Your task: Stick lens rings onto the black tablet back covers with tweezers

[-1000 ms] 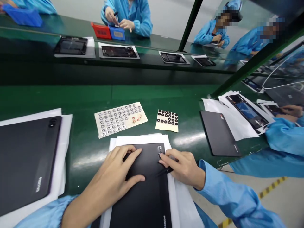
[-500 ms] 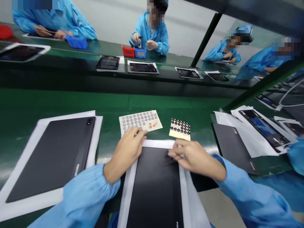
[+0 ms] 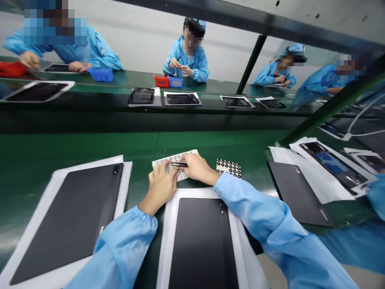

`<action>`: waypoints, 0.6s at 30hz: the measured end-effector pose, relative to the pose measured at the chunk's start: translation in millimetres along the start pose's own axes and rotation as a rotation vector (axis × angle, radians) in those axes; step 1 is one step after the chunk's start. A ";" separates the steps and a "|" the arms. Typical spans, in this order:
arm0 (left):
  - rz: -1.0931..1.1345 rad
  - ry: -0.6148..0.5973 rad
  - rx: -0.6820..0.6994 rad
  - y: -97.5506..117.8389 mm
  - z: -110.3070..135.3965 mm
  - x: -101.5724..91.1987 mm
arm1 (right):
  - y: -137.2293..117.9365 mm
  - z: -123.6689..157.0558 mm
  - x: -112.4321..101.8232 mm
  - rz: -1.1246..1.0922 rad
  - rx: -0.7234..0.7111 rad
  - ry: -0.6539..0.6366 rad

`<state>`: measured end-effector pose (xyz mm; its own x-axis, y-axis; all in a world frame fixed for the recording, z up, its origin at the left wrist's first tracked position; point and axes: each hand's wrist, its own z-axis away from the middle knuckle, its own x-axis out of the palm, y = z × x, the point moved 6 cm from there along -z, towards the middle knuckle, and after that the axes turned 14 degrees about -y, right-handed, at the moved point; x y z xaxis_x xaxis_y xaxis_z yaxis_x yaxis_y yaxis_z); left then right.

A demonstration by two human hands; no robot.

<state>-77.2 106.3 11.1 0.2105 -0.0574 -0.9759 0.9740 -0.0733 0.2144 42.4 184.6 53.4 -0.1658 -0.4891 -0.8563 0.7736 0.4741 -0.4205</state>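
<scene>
A dark tablet [image 3: 203, 241] lies back-up on white sheets right in front of me. Beyond it sits a white sticker sheet [image 3: 171, 158] with rows of small lens rings. My left hand [image 3: 161, 186] rests on that sheet, fingers curled and pressing it down. My right hand [image 3: 197, 168] is closed on black tweezers [image 3: 178, 164], whose tips lie over the sheet. A smaller cream sheet of black ring stickers [image 3: 229, 167] lies just to the right.
A second dark tablet [image 3: 72, 216] on white paper lies to the left, a third [image 3: 296, 192] to the right beside an opened one [image 3: 331, 162]. More devices line the far conveyor [image 3: 180, 98]. Several people in blue coats work opposite; a co-worker's sleeve [image 3: 375, 192] is at right.
Both hands left the tablet's camera corner and moved forward onto the lens sticker sheet. The right hand crossed leftward with the tweezers. The view tilted up.
</scene>
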 end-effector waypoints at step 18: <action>0.189 -0.152 0.382 78.9 37.4 -5.7 | 56.7 227.6 65.8 0.023 -0.168 0.407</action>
<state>-4.7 63.6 35.1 0.3390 -0.2480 -0.9075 0.8130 -0.4082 0.4152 214.6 12.6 41.4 -0.4028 -0.1649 -0.9003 0.6754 0.6103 -0.4140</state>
